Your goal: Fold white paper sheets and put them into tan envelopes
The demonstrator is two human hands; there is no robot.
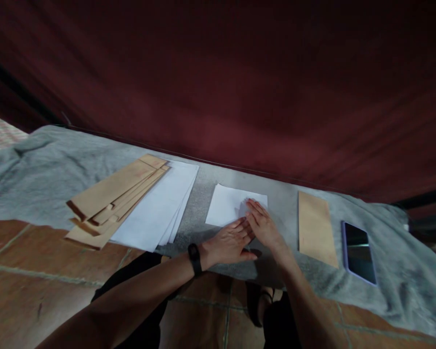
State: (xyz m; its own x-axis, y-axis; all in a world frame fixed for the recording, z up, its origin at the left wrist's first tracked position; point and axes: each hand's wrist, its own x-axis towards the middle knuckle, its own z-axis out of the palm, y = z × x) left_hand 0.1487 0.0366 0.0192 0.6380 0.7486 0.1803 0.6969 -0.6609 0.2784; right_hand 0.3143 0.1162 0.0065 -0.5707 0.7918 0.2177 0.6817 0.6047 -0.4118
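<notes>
A folded white sheet of paper (227, 201) lies on the grey cloth in front of me. My left hand (230, 241), with a black band on its wrist, rests flat at the sheet's near edge, fingers stretched to the right. Over its fingertips lies my right hand (260, 223), palm down on the sheet's right part, fingers extended. Neither hand is wrapped around anything. To the left are several larger white sheets (156, 206), partly covered by a pile of brown paper envelopes (118, 186). One flat brown envelope (315, 228) lies to the right of my hands.
A phone in a purple case (359, 252) lies at the right on the grey cloth (396, 261). Behind the low surface hangs a dark red curtain (218, 97). Tiled floor (39, 286) and my legs show below the near edge.
</notes>
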